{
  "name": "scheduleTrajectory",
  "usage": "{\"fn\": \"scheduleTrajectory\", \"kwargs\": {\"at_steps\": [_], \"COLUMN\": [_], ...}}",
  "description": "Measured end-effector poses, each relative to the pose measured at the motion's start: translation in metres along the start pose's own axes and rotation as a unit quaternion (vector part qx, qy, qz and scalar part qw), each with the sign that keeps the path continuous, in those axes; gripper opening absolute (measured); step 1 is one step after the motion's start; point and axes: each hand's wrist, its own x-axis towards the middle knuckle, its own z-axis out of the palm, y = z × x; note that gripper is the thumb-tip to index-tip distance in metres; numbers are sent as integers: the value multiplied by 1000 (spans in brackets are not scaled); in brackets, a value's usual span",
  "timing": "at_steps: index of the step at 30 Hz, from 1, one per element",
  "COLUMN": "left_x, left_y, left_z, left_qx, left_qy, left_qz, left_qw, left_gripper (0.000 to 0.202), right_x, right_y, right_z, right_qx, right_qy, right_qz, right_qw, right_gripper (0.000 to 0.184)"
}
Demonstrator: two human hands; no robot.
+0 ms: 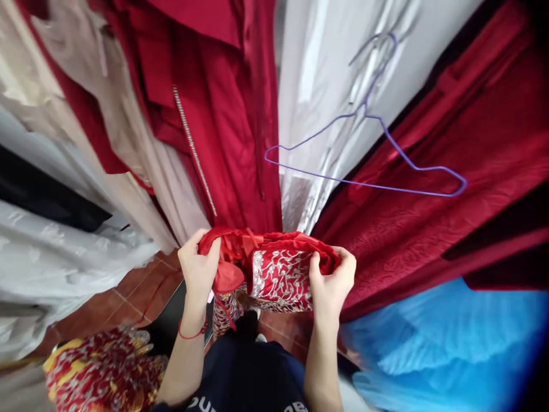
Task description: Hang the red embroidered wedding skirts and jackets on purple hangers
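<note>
Both my hands hold up a red garment with silver embroidery, stretched between them at chest height. My left hand is closed on its left edge, where plain red lining and a red tie show. My right hand is closed on its right edge, thumb pressed over the folded cloth. A red string bracelet sits on my left wrist. The garment's lower part hangs down between my forearms.
Hanging clothes crowd all around: dark red satin with a zip ahead, white fabric, deep red brocade at right. An empty purple wire hanger hangs ahead right. Blue tulle lies lower right, a red-yellow patterned garment lower left on brown tiles.
</note>
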Motion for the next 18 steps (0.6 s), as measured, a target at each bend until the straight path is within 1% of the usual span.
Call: {"fn": "scheduleTrajectory", "kwargs": {"at_steps": [1, 2, 4, 5, 6, 7, 8, 9, 10, 11, 12, 13, 14, 15, 17, 18], "left_x": [3, 7, 14, 18, 23, 27, 31, 36, 41, 46, 52, 59, 66, 73, 88, 95], "left_y": [0, 0, 0, -1, -2, -3, -5, -6, -7, -9, -10, -11, -12, -13, -15, -17], "left_z": [9, 18, 34, 42, 49, 56, 63, 69, 76, 82, 87, 92, 97, 101, 106, 108], "left_qx": [-9, -17, -31, -39, -47, -56, -64, -70, -74, -75, -74, -72, -70, -69, -69, -71], "left_qy": [-9, -20, -42, -53, -63, -74, -84, -93, -100, -105, -110, -114, -118, -122, -126, -126], "left_qz": [2, 5, 12, 12, 9, 3, -5, -12, -15, -15, -11, -5, 3, 11, 22, 26], "left_qw": [1000, 1000, 999, 998, 997, 996, 994, 993, 992, 991, 991, 991, 990, 990, 989, 989], "left_gripper": [9, 9, 8, 8, 8, 8, 8, 9, 9, 10, 11, 11, 11, 12, 11, 11], "right_x": [2, 5, 12, 17, 22, 29, 35, 41, 46, 50, 53, 54, 54, 54, 54, 55], "right_y": [14, 28, 52, 61, 65, 66, 62, 55, 43, 30, 16, 3, -9, -17, -26, -26], "right_z": [1, 0, -4, -6, -9, -12, -14, -14, -13, -9, -2, 7, 19, 32, 59, 72], "right_qx": [-59, -121, -218, -239, -242, -228, -199, -156, -104, -54, -16, -3, -17, -42, -92, -104], "right_qy": [-18, -49, -128, -155, -165, -154, -134, -117, -114, -123, -142, -160, -165, -162, -160, -165], "right_qz": [9, 27, 86, 111, 117, 100, 58, -3, -74, -140, -193, -230, -241, -238, -223, -224], "right_qw": [998, 991, 964, 952, 949, 956, 969, 981, 985, 981, 971, 960, 956, 957, 957, 955], "right_gripper": [39, 43, 54, 59, 63, 65, 65, 62, 55, 46, 38, 31, 31, 34, 42, 43]}}
